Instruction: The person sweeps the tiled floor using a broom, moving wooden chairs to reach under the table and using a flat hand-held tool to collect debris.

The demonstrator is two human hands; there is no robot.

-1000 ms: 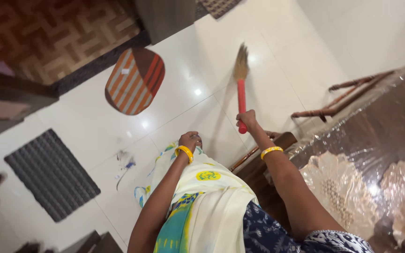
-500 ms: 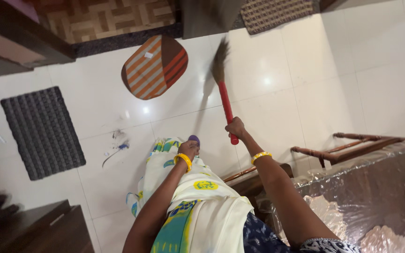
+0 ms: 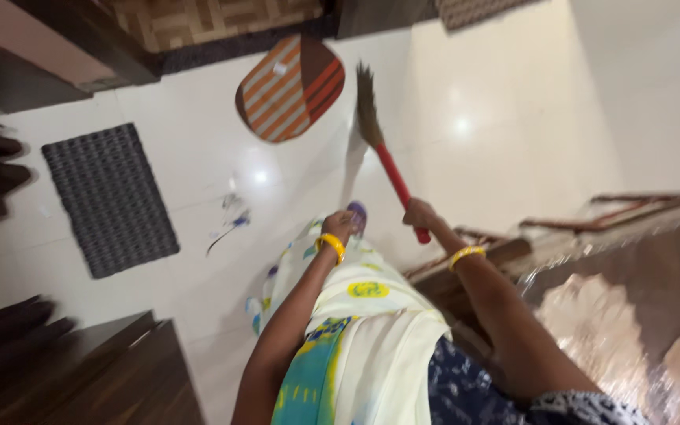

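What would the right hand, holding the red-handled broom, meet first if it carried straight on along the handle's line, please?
Probably the white tiled floor under the broom bristles; the right hand points up-left, toward the striped mat just beyond. Depth is uncertain.

One broom (image 3: pixel 383 153), two floor mats (image 3: pixel 109 197) (image 3: pixel 291 87), two yellow bangles (image 3: pixel 330 245) (image 3: pixel 466 253) and one small litter pile (image 3: pixel 230 222) are counted on the floor (image 3: pixel 513 118).

You see a red-handled broom (image 3: pixel 387 161) with tan bristles, an orange-and-brown striped mat (image 3: pixel 290 88), a dark grey ribbed doormat (image 3: pixel 109 200), and glossy white floor tiles (image 3: pixel 513 118).
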